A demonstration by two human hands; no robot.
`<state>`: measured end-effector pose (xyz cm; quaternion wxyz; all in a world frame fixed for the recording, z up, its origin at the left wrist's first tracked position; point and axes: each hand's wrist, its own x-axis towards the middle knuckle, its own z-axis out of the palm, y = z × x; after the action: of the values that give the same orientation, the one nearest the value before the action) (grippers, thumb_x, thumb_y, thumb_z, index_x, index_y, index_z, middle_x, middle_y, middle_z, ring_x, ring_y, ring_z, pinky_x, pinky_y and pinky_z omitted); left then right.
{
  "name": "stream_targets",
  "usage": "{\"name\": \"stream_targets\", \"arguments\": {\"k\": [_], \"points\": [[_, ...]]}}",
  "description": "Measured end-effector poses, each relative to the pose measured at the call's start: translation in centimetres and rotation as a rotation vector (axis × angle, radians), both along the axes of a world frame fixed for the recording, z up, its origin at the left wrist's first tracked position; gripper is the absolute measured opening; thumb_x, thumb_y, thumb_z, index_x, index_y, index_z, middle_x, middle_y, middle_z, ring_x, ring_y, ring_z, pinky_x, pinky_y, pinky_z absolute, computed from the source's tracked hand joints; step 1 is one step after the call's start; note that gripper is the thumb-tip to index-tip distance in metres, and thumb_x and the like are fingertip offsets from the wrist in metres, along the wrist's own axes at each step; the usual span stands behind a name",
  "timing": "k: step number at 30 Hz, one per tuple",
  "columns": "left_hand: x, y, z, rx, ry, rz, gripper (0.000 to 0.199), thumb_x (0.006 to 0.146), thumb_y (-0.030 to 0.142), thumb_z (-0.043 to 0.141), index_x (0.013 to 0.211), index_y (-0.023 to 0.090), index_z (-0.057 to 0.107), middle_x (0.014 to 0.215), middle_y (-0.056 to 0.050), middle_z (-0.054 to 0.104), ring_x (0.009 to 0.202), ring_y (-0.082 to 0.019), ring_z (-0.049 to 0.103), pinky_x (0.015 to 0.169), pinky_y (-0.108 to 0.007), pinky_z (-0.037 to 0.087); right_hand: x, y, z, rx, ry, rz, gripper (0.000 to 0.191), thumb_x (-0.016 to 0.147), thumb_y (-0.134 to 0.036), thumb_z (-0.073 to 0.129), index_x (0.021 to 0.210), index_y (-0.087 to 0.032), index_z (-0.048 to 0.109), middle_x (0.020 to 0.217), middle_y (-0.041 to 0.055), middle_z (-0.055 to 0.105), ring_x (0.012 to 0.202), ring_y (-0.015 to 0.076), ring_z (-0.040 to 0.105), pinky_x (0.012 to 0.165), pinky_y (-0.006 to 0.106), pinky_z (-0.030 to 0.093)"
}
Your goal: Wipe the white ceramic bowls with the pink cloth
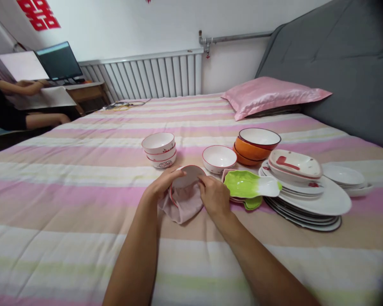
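Note:
A white bowl (188,176) with a red rim is tilted between my two hands, low over the bed. My left hand (164,185) grips its left side, thumb along the rim. On the right, my right hand (215,193) is closed around a pinkish cloth (185,208), pressing it to the bowl's rim; part of the cloth hangs below the bowl. Just beyond stands a stack of white bowls (159,151) with red rims. A single matching bowl (219,159) sits upright to its right. The fingertips behind the bowl are hidden.
Right of my hands lie green cabbage-shaped dishes (245,185), orange bowls (252,148), stacked plates (332,199) and small white dishes (344,176). A pink pillow (274,95) rests by the grey headboard (332,59). Cables (124,105) lie at the far edge; a person (6,102) sits at a desk.

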<state>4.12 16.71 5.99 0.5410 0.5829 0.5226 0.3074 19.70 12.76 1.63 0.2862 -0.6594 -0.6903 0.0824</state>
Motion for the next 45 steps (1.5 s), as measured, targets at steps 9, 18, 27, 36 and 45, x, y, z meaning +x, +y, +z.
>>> {"name": "stream_targets", "arguments": {"k": [9, 18, 27, 36, 45], "points": [[-0.6, -0.3, -0.4, 0.098, -0.080, -0.120, 0.037, 0.076, 0.031, 0.055, 0.110, 0.020, 0.064, 0.113, -0.004, 0.067, 0.101, -0.024, 0.060, 0.081, -0.032, 0.049, -1.2, -0.6, -0.1, -0.093, -0.249, -0.063, 0.026, 0.090, -0.025, 0.050, 0.112, -0.029, 0.062, 0.099, 0.0063, 0.065, 0.074, 0.0194, 0.066, 0.058, 0.028, 0.043], [-0.6, -0.3, -0.4, 0.155, 0.011, -0.122, 0.033, 0.076, 0.030, 0.050, 0.103, 0.018, 0.064, 0.111, -0.005, 0.066, 0.100, -0.023, 0.059, 0.079, -0.030, 0.048, -1.2, -0.5, 0.1, -0.120, -0.186, -0.083, 0.024, 0.084, -0.037, 0.059, 0.104, -0.028, 0.068, 0.093, 0.0075, 0.069, 0.082, 0.0259, 0.067, 0.062, 0.031, 0.043], [-0.6, -0.3, -0.5, 0.126, 0.004, -0.119, 0.026, 0.075, 0.030, 0.052, 0.095, 0.017, 0.064, 0.098, -0.005, 0.067, 0.089, -0.021, 0.059, 0.071, -0.028, 0.048, -1.3, -0.5, 0.1, -0.157, -0.172, -0.113, 0.027, 0.085, -0.032, 0.056, 0.109, -0.024, 0.066, 0.082, 0.0101, 0.073, 0.079, 0.0281, 0.068, 0.063, 0.033, 0.044], [-0.4, -0.6, -0.3, 0.109, -0.035, -0.113, 0.027, 0.075, 0.031, 0.053, 0.095, 0.017, 0.065, 0.096, -0.005, 0.068, 0.087, -0.022, 0.061, 0.070, -0.029, 0.049, -1.1, -0.5, -0.2, -0.091, -0.171, -0.109, 0.022, 0.086, -0.032, 0.052, 0.093, -0.024, 0.072, 0.077, 0.0098, 0.072, 0.071, 0.0239, 0.067, 0.059, 0.029, 0.040], [-0.5, -0.6, -0.1, 0.198, -0.050, -0.174, 0.028, 0.076, 0.025, 0.048, 0.095, 0.017, 0.067, 0.102, -0.004, 0.068, 0.099, -0.023, 0.059, 0.083, -0.030, 0.046, -0.7, 0.1, -1.3, 0.090, 0.290, -0.032, 0.022, 0.090, -0.029, 0.045, 0.097, -0.021, 0.063, 0.080, 0.0046, 0.073, 0.069, 0.0191, 0.068, 0.065, 0.028, 0.047]]}}
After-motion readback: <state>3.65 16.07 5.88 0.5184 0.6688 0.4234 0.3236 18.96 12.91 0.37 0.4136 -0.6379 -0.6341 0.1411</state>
